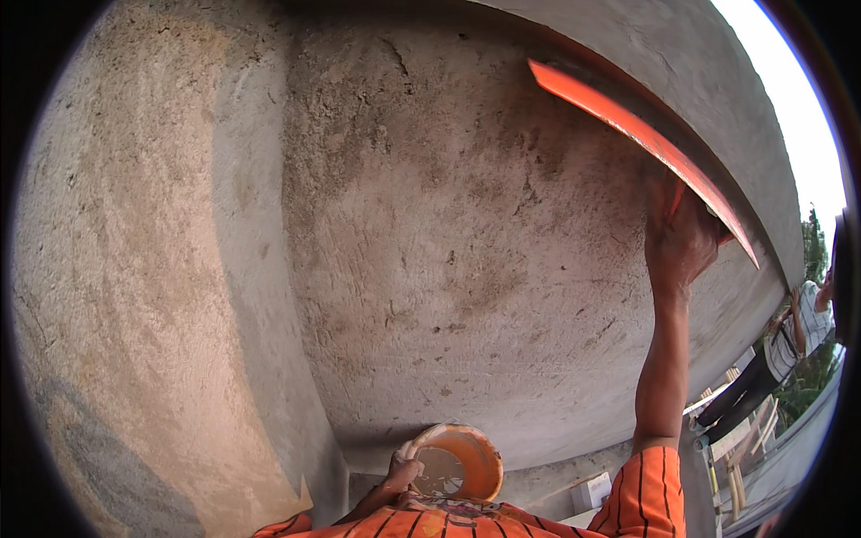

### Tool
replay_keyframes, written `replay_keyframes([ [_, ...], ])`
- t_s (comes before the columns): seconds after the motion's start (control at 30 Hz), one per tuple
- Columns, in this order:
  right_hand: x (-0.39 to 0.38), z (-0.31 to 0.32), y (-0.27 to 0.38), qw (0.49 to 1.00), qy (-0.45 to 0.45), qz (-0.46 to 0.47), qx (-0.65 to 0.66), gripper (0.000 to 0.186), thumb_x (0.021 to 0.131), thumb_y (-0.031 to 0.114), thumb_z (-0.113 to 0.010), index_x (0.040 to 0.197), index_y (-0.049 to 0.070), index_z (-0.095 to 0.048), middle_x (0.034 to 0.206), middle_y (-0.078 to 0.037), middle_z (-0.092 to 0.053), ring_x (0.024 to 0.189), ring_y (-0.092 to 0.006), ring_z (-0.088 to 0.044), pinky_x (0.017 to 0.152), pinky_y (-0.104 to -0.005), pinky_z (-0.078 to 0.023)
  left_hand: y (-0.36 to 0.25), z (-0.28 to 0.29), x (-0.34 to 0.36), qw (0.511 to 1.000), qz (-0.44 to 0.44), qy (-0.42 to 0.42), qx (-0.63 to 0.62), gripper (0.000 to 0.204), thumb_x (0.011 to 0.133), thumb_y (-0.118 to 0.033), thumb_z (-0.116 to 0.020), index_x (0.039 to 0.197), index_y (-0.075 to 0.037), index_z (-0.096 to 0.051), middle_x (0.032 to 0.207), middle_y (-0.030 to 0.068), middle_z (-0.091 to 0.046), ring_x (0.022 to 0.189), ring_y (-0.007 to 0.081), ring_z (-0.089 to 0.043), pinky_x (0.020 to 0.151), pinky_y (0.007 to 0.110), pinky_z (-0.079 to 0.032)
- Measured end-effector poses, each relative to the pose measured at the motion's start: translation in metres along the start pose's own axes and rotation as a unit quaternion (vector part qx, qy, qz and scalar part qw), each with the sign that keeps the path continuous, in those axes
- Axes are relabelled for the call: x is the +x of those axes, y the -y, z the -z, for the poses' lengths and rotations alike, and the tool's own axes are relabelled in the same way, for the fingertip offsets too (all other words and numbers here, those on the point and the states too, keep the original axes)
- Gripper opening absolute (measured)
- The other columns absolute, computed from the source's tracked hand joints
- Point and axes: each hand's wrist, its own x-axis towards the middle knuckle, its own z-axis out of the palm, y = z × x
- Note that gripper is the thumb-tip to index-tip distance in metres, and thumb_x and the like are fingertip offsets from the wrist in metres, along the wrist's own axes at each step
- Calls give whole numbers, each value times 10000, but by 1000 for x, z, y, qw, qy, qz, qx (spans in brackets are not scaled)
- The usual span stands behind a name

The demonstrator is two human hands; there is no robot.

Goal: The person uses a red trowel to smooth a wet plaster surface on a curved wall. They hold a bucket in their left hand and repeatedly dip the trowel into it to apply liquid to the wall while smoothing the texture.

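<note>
Two grips loaded: right grip (682,238) closed on orange plastering float (644,134), left grip (404,472) closed on bucket (482,454) rim, near and well left. Float sits just beyond right grip, the nearer one, long axis far-left to near-right, alongside smooth grey band (726,81). Open room: left, across rough wall (448,269).

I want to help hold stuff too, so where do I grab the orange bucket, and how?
Probably best by the right side of the orange bucket, coming in from the right and pinching its edge from inside and outside. Its round mouth opens toward us, so that edge is easy to see, and the left hand already holds the opposite side.
</note>
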Motion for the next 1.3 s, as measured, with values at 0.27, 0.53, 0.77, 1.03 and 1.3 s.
replay_keyframes([
  [0.27, 11, -12, 5, 998, -50, 7, -23, 282, 794, 331, -732, 905, 78, -674, 828, -92, -663, 723, -273, -644, 669, -380, -485, 3, 1, 3, 1000, 16, 4, -7, 553, 565, 97, -479, 1097, -18, -576, 956, 42, -571, 773, 153, -525, 534, 277, -427],
  [0.53, 7, -7, 8, 999, -42, 1, 23, 298, 786, 295, -741, 974, 75, -675, 899, -100, -673, 806, -286, -647, 724, -388, -488, 3, 0, 6, 999, 7, 10, -31, 551, 565, 92, -487, 1098, -14, -575, 965, 46, -578, 774, 146, -525, 527, 269, -424],
  [0.77, 3, 1, 7, 999, -30, 17, 27, 366, 798, 310, -741, 1067, 73, -668, 863, -123, -675, 752, -291, -652, 676, -375, -498, 6, 2, 5, 999, 6, 11, -35, 549, 564, 87, -494, 1099, -10, -574, 973, 49, -584, 774, 140, -524, 522, 262, -421],
  [1.03, 8, 8, 28, 996, 55, -43, 59, 280, 793, 314, -735, 943, 88, -665, 776, -95, -655, 681, -277, -634, 626, -375, -483, 2, -2, 3, 999, 0, 9, -54, 548, 564, 82, -502, 1100, -6, -573, 981, 53, -591, 775, 133, -524, 515, 254, -418],
  [1.3, 0, 13, 26, 996, 77, -48, 13, 281, 829, 325, -695, 987, 95, -660, 689, -91, -648, 599, -286, -632, 584, -377, -480, 18, 4, 10, 999, -31, 6, -36, 517, 592, 75, -503, 1100, 0, -568, 826, 50, -586, 585, 116, -487, 452, 251, -387],
])
